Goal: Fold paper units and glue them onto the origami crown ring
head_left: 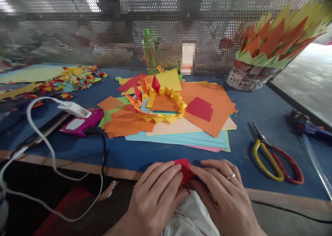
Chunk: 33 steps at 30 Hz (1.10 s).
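Beyond your left hand (159, 189) stands a spiky ring (166, 118) of matte folded yellow paper, with pointed red and orange pieces (156, 84) on its left side. That hand clamps a small, folded red paper (185, 170) between your two hands, by the table's (121, 156) near edge; it looks light, crisp, easily creased, best pinched by its edges. Your right hand (223, 186) grips its right corner; right of that hand lie metal-bladed scissors (265, 141) with looped handles.

Across the far side of my feed I see a grey perforated metal screen (167, 25), bright light (93, 0) coming through at left. A blue tabletop (240, 142) with a wooden near edge (121, 173) fronts it; grey floor (308, 68) lies right.
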Each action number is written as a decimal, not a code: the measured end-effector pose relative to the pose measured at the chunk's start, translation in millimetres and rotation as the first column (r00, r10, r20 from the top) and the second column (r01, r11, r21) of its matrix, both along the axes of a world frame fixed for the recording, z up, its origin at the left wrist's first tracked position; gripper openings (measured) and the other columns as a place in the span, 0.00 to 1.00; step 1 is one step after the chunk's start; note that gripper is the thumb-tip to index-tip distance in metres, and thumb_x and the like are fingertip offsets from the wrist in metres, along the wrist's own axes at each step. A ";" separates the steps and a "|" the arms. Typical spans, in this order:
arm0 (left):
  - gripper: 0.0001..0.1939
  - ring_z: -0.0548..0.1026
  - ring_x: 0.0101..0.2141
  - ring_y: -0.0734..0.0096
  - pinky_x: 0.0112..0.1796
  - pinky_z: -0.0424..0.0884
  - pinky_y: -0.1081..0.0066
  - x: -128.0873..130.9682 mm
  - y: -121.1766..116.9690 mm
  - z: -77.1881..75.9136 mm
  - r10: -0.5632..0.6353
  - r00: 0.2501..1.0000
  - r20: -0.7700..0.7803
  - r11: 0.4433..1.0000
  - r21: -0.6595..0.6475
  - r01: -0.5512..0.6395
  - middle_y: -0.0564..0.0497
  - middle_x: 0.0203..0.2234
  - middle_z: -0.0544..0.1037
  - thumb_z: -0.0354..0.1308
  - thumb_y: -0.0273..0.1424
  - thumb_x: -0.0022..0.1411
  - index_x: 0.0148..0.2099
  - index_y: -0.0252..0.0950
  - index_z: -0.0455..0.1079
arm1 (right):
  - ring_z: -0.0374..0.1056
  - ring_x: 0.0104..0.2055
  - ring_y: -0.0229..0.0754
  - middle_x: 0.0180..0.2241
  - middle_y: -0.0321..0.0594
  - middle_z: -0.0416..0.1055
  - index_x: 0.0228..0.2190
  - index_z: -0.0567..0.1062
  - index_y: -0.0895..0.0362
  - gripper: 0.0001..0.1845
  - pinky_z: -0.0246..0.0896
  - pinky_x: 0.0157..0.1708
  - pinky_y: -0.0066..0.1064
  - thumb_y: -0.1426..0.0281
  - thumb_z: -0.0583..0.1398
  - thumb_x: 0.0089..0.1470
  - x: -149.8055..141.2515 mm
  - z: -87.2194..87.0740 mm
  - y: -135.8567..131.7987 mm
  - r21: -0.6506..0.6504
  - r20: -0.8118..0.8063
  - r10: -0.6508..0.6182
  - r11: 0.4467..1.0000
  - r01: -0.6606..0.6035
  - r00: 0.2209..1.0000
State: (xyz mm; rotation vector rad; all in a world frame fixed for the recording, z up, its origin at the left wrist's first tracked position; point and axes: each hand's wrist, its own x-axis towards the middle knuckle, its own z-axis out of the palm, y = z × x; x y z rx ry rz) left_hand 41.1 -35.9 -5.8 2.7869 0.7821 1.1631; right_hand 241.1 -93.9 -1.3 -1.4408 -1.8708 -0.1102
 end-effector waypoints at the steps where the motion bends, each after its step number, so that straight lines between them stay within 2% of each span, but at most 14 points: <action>1: 0.11 0.80 0.50 0.61 0.54 0.73 0.61 0.5 -0.3 -0.8 0.005 1.000 0.008 1.000 -0.002 -0.005 0.45 0.48 0.84 0.65 0.25 0.66 0.50 0.29 0.77 | 0.71 0.48 0.41 0.39 0.29 0.81 0.46 0.77 0.52 0.11 0.56 0.54 0.36 0.75 0.63 0.62 -1.3 0.4 1.1 0.012 -0.025 -0.006 1.000 0.006 1.000; 4: 0.09 0.80 0.49 0.62 0.53 0.73 0.61 2.7 -0.3 -2.5 0.019 0.999 0.042 1.000 0.000 -0.019 0.45 0.46 0.84 0.64 0.22 0.66 0.48 0.29 0.78 | 0.71 0.47 0.41 0.40 0.26 0.81 0.41 0.79 0.50 0.07 0.56 0.54 0.36 0.72 0.63 0.63 -3.6 0.5 2.6 0.027 -0.040 0.012 1.000 -0.011 0.999; 8: 0.08 0.81 0.45 0.65 0.51 0.73 0.62 6.5 2.1 -1.2 0.024 0.995 0.097 1.000 -0.020 -0.022 0.47 0.41 0.85 0.62 0.19 0.66 0.45 0.31 0.79 | 0.70 0.48 0.41 0.40 0.27 0.81 0.40 0.79 0.49 0.05 0.56 0.54 0.37 0.70 0.65 0.61 -3.0 -1.8 2.2 -0.008 -0.082 -0.001 1.000 0.000 0.997; 12: 0.09 0.80 0.44 0.67 0.50 0.72 0.64 9.2 3.4 2.7 0.020 0.989 0.148 0.993 -0.122 -0.002 0.48 0.41 0.84 0.61 0.18 0.65 0.44 0.33 0.78 | 0.67 0.53 0.43 0.44 0.32 0.79 0.38 0.78 0.50 0.05 0.57 0.54 0.37 0.73 0.64 0.61 -0.2 -4.1 2.0 -0.051 -0.119 -0.024 0.999 0.018 0.993; 18: 0.09 0.77 0.44 0.69 0.47 0.71 0.66 13.4 0.9 5.9 0.045 0.978 0.206 0.963 -0.268 0.012 0.50 0.41 0.82 0.61 0.18 0.65 0.44 0.34 0.76 | 0.64 0.56 0.44 0.48 0.36 0.76 0.37 0.77 0.51 0.05 0.57 0.53 0.36 0.74 0.62 0.62 1.0 -3.3 4.8 -0.126 -0.085 -0.018 0.992 0.007 0.996; 24: 0.06 0.74 0.42 0.69 0.43 0.70 0.67 18.1 -2.5 3.1 0.189 0.963 0.192 0.922 -0.373 -0.106 0.49 0.40 0.78 0.59 0.19 0.67 0.39 0.35 0.72 | 0.64 0.53 0.45 0.46 0.36 0.74 0.34 0.74 0.50 0.05 0.55 0.49 0.38 0.70 0.60 0.65 -1.0 0.3 9.7 -0.192 -0.055 -0.059 0.980 0.048 0.997; 33: 0.08 0.71 0.38 0.70 0.37 0.70 0.69 21.2 -3.2 5.5 0.216 0.971 0.105 0.900 -0.407 -0.156 0.50 0.38 0.74 0.58 0.20 0.68 0.36 0.37 0.67 | 0.64 0.50 0.47 0.44 0.39 0.72 0.35 0.72 0.51 0.03 0.56 0.44 0.39 0.69 0.60 0.64 2.2 0.6 11.8 -0.231 0.011 -0.061 0.971 0.062 0.998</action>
